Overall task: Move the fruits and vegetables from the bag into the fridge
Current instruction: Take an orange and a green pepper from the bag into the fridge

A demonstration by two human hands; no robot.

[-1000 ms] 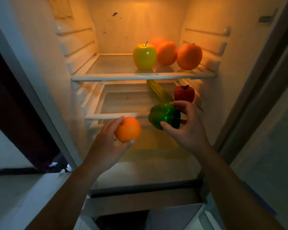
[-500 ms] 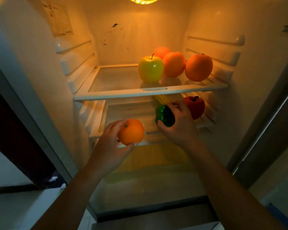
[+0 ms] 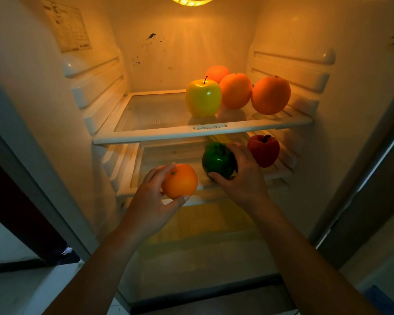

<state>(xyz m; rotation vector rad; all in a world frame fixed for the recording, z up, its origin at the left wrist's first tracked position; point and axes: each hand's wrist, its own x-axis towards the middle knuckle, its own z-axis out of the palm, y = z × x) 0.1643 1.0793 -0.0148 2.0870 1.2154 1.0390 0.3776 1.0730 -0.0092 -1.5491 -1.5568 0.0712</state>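
Open fridge (image 3: 55, 137), lit inside. Upper shelf (image 3: 159, 135) carrying a yellow-green apple (image 3: 203, 98) and three oranges (image 3: 236, 90) toward its right. Lower shelf (image 3: 134, 164) with a red fruit (image 3: 263, 151) far right. Right hand (image 3: 243, 178) clasping a green bell pepper (image 3: 216, 159) at that shelf, beside the red fruit. Left hand (image 3: 149, 208) gripping a single orange (image 3: 180, 181) just before the shelf's front edge.

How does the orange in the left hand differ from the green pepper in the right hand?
Look: the orange is round, smooth and bright; the green pepper is dark and lobed, with a stem.
Place: the orange is in front of the lower shelf; the green pepper is further in, over it.
Shared: each is gripped by one hand, left hand on the orange, right hand on the green pepper.
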